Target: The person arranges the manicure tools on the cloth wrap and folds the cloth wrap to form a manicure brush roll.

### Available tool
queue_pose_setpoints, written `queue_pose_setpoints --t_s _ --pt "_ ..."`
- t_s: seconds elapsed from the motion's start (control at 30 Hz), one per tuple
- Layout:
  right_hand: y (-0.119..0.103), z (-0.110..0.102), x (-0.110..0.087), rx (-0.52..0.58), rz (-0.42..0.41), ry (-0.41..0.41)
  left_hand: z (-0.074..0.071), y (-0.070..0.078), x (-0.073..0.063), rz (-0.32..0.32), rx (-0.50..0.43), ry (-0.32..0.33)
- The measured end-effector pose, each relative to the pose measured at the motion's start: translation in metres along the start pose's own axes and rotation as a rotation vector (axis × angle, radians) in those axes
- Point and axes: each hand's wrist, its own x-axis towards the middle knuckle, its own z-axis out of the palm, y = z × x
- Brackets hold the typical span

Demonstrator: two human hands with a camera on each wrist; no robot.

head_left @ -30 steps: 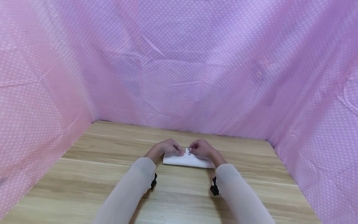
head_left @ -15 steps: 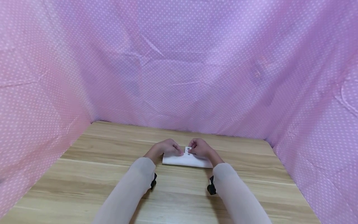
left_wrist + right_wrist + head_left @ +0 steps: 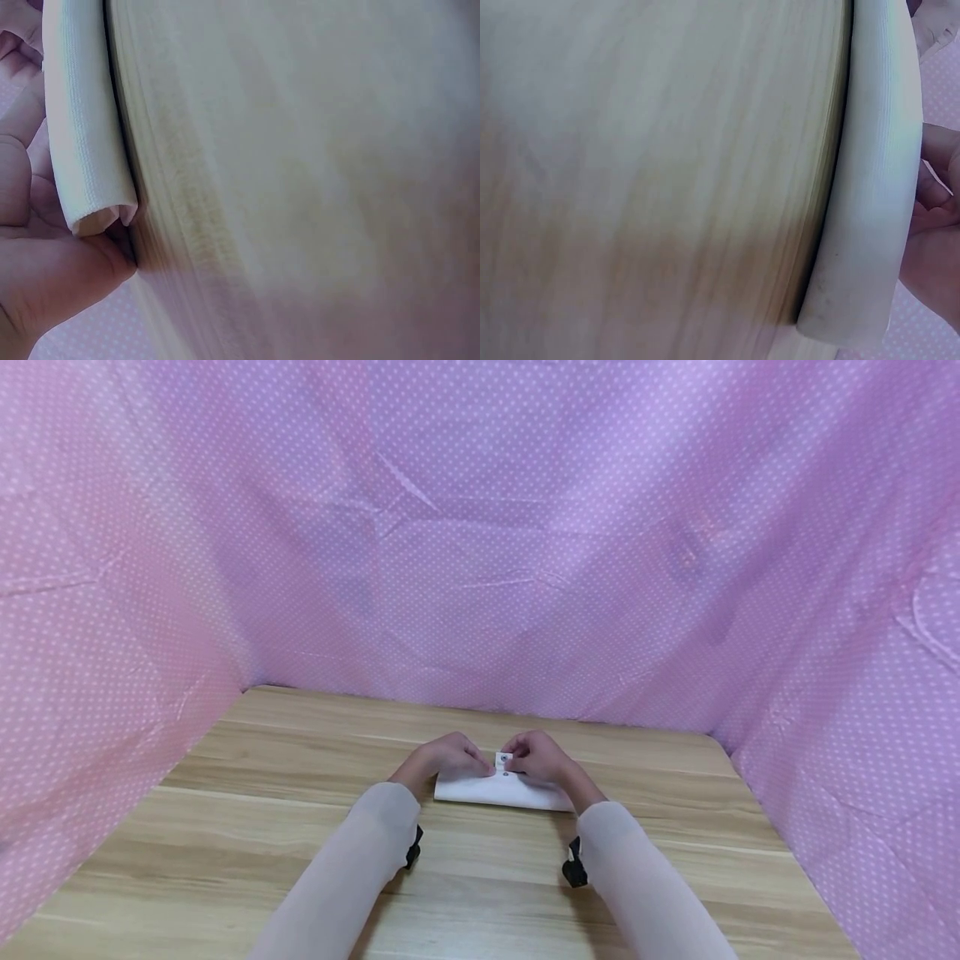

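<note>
A white folded fabric pouch (image 3: 480,791) lies on the table, its long side toward me. From its far edge, near the middle, a small white tab (image 3: 504,758) with a round metal snap sticks up; a second snap sits just below it. My left hand (image 3: 456,754) holds the pouch left of the tab, thumb on top. At the tab, my right hand (image 3: 543,756) pinches with thumb and index finger. The left wrist view shows the hollow open end of the rolled fabric (image 3: 86,127) above that hand. In the right wrist view the roll (image 3: 874,172) partly hides the right fingers.
The wood-grain table (image 3: 480,877) extends around the pouch on all sides. Pink polka-dot cloth (image 3: 480,568) hangs behind the table and along both sides. A black wrist camera (image 3: 574,864) sits under the right sleeve.
The right fingers and the tab have shifted slightly left and away from me. The left hand stays almost still on the pouch.
</note>
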Motion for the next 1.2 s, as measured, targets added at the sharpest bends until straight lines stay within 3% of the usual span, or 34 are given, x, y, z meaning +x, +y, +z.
queue_pose_setpoints --t_s 0.53,0.8,1.2 --pt "0.001 0.004 -0.007 0.019 -0.031 0.037 0.005 0.002 -0.003 0.005 0.0 0.013" --pt "-0.005 0.007 -0.012 -0.024 -0.096 0.073 0.004 0.004 -0.003 -0.029 -0.012 0.014" --pt "-0.012 0.005 -0.026 -0.081 -0.176 0.088 0.003 0.003 -0.002 -0.029 -0.005 0.026"
